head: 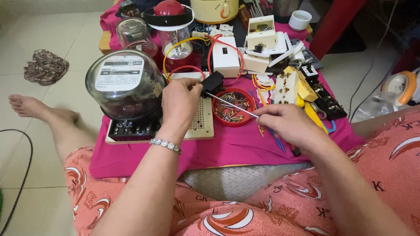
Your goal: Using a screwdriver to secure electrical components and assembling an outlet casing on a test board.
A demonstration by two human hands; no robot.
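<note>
Nearest the camera, two forearms reach out over knees clothed in coral patterned fabric; the left wrist wears a silver beaded bracelet (165, 145). Left hand (180, 101) is closed around a small black plastic block (212, 82), pinched between thumb and fingers and held just above the perforated cream plastic board (202, 118). Right hand (286, 125) is closed on the handle of a thin metal-shafted screwdriver (232, 105); the shaft slants up and left across the round red dish of small metal screws and pins (232, 106), its tip meeting the underside of the black block. Both hands work above a low desk covered with a magenta cloth (227, 148). Left of the left hand, touching the board's edge, stands a glass-domed electricity meter (124, 85) on a black terminal base. Behind the block lies a white rectangular switch box (226, 57) looped by red and yellow wires (183, 43). Right of the dish rest cream socket strips (286, 87) and black terminal blocks (328, 102).
</note>
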